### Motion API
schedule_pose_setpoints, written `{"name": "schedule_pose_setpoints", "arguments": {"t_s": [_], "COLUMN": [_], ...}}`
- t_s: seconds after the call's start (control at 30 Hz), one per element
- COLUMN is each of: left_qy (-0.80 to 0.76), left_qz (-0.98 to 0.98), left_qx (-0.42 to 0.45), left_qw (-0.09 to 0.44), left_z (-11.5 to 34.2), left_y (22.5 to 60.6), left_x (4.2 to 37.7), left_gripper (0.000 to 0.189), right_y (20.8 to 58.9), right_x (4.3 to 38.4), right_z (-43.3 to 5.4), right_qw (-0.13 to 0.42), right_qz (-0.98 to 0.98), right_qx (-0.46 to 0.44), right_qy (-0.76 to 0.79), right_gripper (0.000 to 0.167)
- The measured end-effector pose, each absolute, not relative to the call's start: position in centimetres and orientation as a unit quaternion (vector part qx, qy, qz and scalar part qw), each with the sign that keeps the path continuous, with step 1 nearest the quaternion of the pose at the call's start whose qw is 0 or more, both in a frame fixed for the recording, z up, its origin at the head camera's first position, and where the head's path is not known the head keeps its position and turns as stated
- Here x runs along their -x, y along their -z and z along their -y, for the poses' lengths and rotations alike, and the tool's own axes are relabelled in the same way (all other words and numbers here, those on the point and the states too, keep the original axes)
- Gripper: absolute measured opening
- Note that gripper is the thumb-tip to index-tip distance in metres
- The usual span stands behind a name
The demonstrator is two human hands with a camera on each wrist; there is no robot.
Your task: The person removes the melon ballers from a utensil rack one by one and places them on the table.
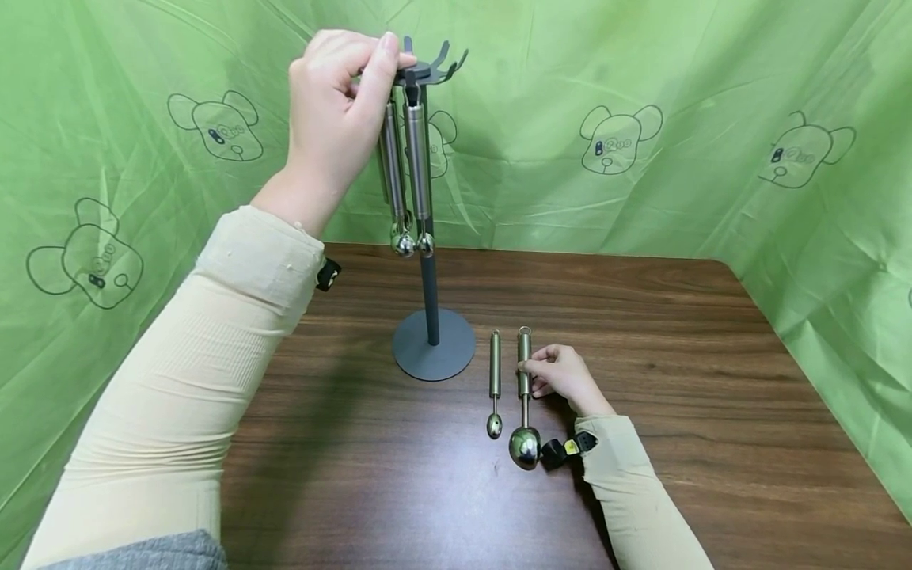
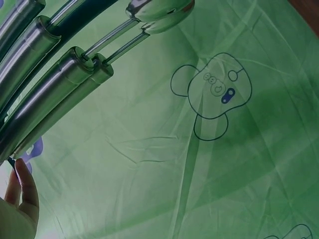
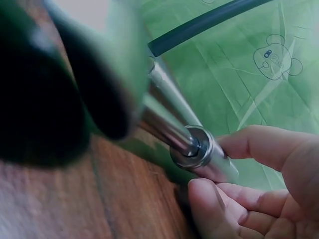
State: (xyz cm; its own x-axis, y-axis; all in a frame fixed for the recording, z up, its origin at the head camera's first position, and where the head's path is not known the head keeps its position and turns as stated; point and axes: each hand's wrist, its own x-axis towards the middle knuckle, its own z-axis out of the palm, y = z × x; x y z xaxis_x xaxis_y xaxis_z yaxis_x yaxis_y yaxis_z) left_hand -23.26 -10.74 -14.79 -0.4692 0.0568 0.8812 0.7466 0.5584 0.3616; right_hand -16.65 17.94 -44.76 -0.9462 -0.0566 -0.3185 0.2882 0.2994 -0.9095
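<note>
"Large scoop (image 1: 526,445) on the table (image 1: 677,340): heavy?"

"Probably light, stiff, slick; best pinched by the handle (image 1: 524,381), as in the right hand (image 1: 564,376)."

"And in the left hand (image 1: 338,99)?"

"Apparently the rack (image 1: 429,289); partly hidden."

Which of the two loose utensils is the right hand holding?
The bigger utensil, at right in the head view: the right hand pinches it; the smaller utensil lies untouched.
</note>
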Motion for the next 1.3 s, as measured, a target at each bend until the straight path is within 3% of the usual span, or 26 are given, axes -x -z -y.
{"name": "schedule_pose_setpoints", "arguments": {"t_s": [0.17,0.67,0.97,1.3], "left_qy": [0.394,0.391,0.385,0.349], "left_qz": [0.782,0.763,0.788,0.794], "left_qx": [0.231,0.266,0.239,0.245], "left_qw": [0.425,0.441,0.417,0.433], "left_z": [10.6,10.8,10.8,10.9], "left_y": [14.6,15.0,14.7,14.8], "left_x": [23.2,23.2,23.2,23.2], "left_gripper": [0.028,0.028,0.029,0.032], "right_y": [44.8,44.8,44.6,42.8], "right_x": [16.6,16.6,16.6,16.2], "right_z": [-17.7,-18.4,-19.0,-19.9], "right_qw": [0.14,0.163,0.184,0.16], "right_qz": [-0.808,-0.791,-0.785,-0.779], "right_qx": [-0.075,-0.056,-0.046,-0.029], "right_qy": [0.568,0.587,0.59,0.605], "right_gripper": [0.031,0.036,0.041,0.041]}}
